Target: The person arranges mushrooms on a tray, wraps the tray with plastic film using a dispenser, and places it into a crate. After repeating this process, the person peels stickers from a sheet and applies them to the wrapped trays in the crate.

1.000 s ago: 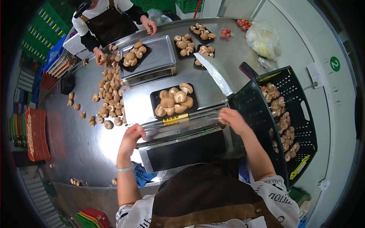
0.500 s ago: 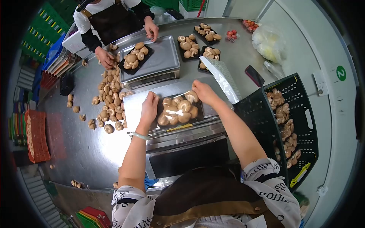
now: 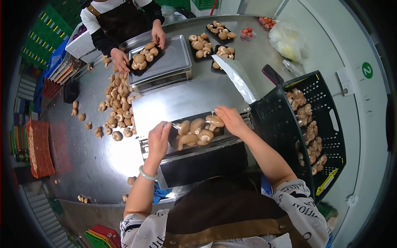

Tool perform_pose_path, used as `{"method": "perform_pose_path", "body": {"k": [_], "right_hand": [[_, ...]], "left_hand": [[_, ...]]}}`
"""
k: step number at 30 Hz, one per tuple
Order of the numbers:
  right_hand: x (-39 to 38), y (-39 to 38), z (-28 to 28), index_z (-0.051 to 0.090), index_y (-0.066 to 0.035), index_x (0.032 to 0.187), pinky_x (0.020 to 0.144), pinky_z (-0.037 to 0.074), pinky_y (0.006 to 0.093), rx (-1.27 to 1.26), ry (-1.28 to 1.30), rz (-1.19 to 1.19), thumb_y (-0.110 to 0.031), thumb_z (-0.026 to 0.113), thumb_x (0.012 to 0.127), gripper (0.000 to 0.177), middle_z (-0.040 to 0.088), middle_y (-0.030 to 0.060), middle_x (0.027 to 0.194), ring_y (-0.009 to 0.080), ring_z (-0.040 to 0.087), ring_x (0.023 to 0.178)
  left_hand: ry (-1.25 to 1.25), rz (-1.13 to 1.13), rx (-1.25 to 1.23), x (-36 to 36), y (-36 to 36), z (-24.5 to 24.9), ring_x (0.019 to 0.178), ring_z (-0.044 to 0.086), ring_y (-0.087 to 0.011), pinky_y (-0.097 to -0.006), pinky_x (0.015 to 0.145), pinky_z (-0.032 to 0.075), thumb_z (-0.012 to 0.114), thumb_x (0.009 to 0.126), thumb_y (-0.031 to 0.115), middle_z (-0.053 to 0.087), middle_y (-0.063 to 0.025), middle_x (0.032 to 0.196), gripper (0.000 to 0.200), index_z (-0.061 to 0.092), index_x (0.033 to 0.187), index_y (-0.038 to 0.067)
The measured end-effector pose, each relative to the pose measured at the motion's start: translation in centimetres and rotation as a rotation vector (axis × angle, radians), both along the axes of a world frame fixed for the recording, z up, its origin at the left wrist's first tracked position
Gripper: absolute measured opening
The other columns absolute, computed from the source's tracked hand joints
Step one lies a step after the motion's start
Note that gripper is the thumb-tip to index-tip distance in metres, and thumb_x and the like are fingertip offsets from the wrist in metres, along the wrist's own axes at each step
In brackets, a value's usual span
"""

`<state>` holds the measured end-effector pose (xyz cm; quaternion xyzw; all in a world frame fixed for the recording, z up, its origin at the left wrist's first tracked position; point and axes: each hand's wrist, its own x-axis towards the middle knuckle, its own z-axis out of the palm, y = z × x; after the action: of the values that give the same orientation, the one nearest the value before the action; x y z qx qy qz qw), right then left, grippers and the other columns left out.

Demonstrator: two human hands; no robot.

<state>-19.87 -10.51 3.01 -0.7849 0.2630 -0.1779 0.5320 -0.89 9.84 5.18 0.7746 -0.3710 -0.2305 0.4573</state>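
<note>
A black tray of mushrooms under clear plastic film [image 3: 197, 133] is in front of me at the near edge of the steel wrapping machine [image 3: 182, 101]. It is tilted, and light glints off the film. My left hand [image 3: 159, 138] grips its left end, fingers closed at the film. At the far right corner, my right hand [image 3: 230, 120] pinches the film and tray edge, with the fingertips beside a mushroom. My thumbs are partly hidden. A white sheet-like packet [image 3: 236, 78] lies just beyond my right hand.
Across from me, a co-worker's hands [image 3: 120, 60] hold a tray of mushrooms [image 3: 144, 58] on a scale [image 3: 178, 53]. Loose mushrooms [image 3: 120, 97] are heaped at left. Filled trays [image 3: 201, 46] stand behind. A black crate [image 3: 285, 124] with packed mushrooms and a phone [image 3: 273, 75] are at right.
My hands have brought the film-wrapped tray nearer to me, off the flat plate, and tilted it. The co-worker's hands have both closed in on the tray on the scale.
</note>
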Motion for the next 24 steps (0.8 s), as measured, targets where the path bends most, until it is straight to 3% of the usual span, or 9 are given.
{"method": "perform_pose_path", "body": {"k": [6,9,13,14,16,19,20,23,24], "right_hand": [[-4.2,4.2,6.5,0.056,0.003,0.081,0.057,0.040,0.0350,0.058,0.016,-0.002,-0.032,0.047,0.101,0.041,0.051,0.0144,0.062,0.0234,0.042,0.056],[-7.2,6.2,5.7,0.058,0.003,0.079,0.060,0.042,0.0340,0.253,0.184,0.037,-0.037,0.046,0.101,0.047,0.053,0.0117,0.062,0.0190,0.046,0.059],[-9.1,8.4,-0.8,0.061,0.003,0.084,0.067,0.046,0.0377,0.284,0.407,-0.024,-0.040,0.048,0.099,0.048,0.060,0.0180,0.070,0.0284,0.061,0.070],[-10.0,8.8,-6.1,0.061,0.004,0.085,0.067,0.048,0.0392,-0.036,0.184,-0.030,-0.042,0.050,0.097,0.049,0.061,0.0202,0.073,0.0326,0.063,0.071],[-10.6,8.6,-8.2,0.061,0.004,0.085,0.066,0.048,0.0382,0.074,0.368,-0.082,-0.041,0.050,0.097,0.048,0.061,0.0197,0.072,0.0306,0.062,0.069],[-12.6,9.4,-9.1,0.060,0.002,0.091,0.066,0.048,0.0346,0.284,0.387,-0.215,-0.032,0.055,0.095,0.035,0.062,0.0158,0.075,0.0236,0.062,0.071],[-13.2,9.8,-9.2,0.059,0.001,0.094,0.067,0.048,0.0330,0.358,0.347,-0.270,-0.028,0.057,0.094,0.029,0.063,0.0140,0.077,0.0206,0.062,0.072],[-14.6,11.0,-10.1,0.054,0.000,0.103,0.067,0.046,0.0290,0.427,0.139,-0.339,-0.016,0.063,0.091,0.022,0.064,0.0090,0.083,0.0134,0.059,0.075],[-14.4,11.4,-9.8,0.053,-0.001,0.104,0.067,0.046,0.0285,0.440,0.118,-0.352,-0.016,0.063,0.091,0.022,0.063,0.0087,0.084,0.0129,0.058,0.075]], "left_hand": [[0.414,0.075,0.144,-4.2,4.5,6.5,0.060,0.037,-0.0058,-0.0263,0.053,0.033,0.051,0.100,0.027,0.044,0.0046,0.062,0.035,0.062,0.084,-0.003],[0.506,0.055,0.212,-6.8,7.3,3.2,0.065,0.040,-0.0062,-0.0267,0.057,0.037,0.054,0.099,0.031,0.050,0.0027,0.065,0.037,0.063,0.088,-0.003],[0.209,0.035,0.324,-8.9,8.4,-5.4,0.057,0.049,-0.0210,-0.0382,0.059,0.042,0.056,0.096,0.034,0.054,-0.0153,0.060,0.044,0.059,0.078,-0.006],[0.102,0.022,0.322,-9.1,8.3,-7.0,0.057,0.052,-0.0275,-0.0401,0.058,0.042,0.057,0.096,0.034,0.055,-0.0187,0.061,0.044,0.058,0.075,-0.005],[-0.075,-0.005,0.293,-9.8,8.3,-8.8,0.059,0.058,-0.0386,-0.0430,0.055,0.042,0.059,0.094,0.034,0.060,-0.0213,0.064,0.040,0.059,0.075,-0.001],[-0.264,0.154,0.233,-11.2,9.2,-9.4,0.058,0.059,-0.0359,-0.0426,0.055,0.043,0.061,0.093,0.031,0.061,-0.0199,0.064,0.035,0.060,0.079,-0.001],[-0.070,0.203,0.202,-11.1,10.2,-10.4,0.057,0.059,-0.0256,-0.0377,0.055,0.043,0.063,0.092,0.021,0.061,-0.0136,0.065,0.023,0.057,0.090,0.000],[0.060,0.211,-0.013,-12.2,12.1,-11.8,0.053,0.045,-0.0098,-0.0278,0.048,0.036,0.060,0.094,0.011,0.051,-0.0004,0.068,0.013,0.051,0.100,0.003],[0.091,0.170,-0.054,-12.4,12.2,-12.1,0.058,0.038,-0.0056,-0.0237,0.050,0.032,0.057,0.095,0.007,0.039,0.0044,0.072,0.014,0.045,0.102,0.006]]}}
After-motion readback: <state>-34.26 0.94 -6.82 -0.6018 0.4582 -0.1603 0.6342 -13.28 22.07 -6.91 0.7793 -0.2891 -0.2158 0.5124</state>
